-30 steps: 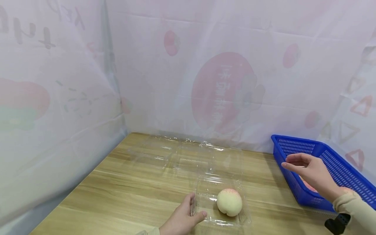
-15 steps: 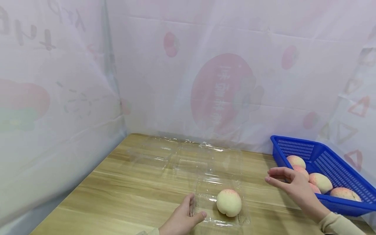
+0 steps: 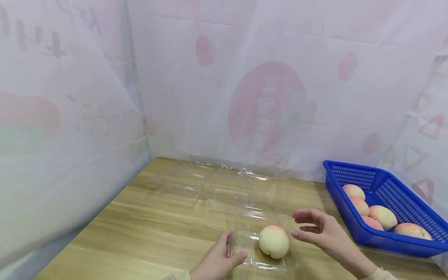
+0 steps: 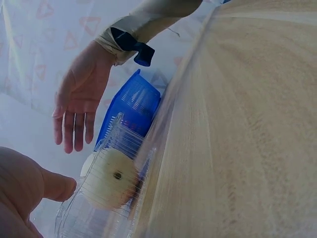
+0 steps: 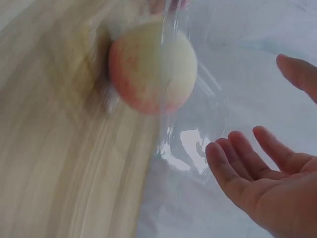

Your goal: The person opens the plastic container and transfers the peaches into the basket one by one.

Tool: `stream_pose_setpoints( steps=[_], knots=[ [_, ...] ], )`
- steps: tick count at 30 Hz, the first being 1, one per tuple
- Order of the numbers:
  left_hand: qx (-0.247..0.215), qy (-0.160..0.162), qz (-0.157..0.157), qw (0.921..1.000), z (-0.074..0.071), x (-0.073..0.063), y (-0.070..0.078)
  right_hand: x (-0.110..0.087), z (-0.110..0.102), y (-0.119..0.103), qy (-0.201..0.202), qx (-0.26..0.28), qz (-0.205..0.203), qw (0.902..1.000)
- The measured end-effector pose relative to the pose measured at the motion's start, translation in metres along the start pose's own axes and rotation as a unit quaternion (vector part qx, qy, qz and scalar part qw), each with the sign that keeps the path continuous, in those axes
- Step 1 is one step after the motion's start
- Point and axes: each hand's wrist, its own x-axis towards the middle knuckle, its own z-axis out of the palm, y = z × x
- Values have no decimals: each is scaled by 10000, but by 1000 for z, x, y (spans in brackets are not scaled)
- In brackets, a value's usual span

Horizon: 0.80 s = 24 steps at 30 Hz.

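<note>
A clear plastic clamshell box [image 3: 248, 254] lies on the table with its lid folded back, and one peach [image 3: 274, 242] sits in its right part. My left hand [image 3: 218, 258] holds the box at its near left corner, fingers along the side wall. In the left wrist view the thumb [image 4: 59, 186] touches the rim; the other fingers are mostly hidden there. My right hand [image 3: 323, 235] hovers just right of the box, fingers loosely bent and apart from the thumb, holding nothing. In the right wrist view its palm [image 5: 277, 193] faces the peach without touching it.
A blue plastic basket [image 3: 388, 239] with several peaches [image 3: 383, 217] stands on the right. More clear plastic boxes [image 3: 185, 182] lie open toward the back left. Printed white cloth [image 3: 175, 97] closes off the back and sides of the wooden table [image 3: 129, 233].
My right hand has moved left and down from above the basket to beside the box, bringing the basket's peaches into view. My left hand, the box and its peach have stayed put.
</note>
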Motion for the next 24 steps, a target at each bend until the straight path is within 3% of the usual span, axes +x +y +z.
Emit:
stream_pose_setpoints(
  steps=[13,19,24],
  knots=[
    [-25,8,43,10000,2,-1,1,-1,32,-21,585,194,852,9945],
    [-48,40,25,10000,1,1,-1,7,40,-15,589,75,959,9936],
    [-49,49,-35,10000,1,1,-1,8,45,-7,410,209,817,9956]
  ],
)
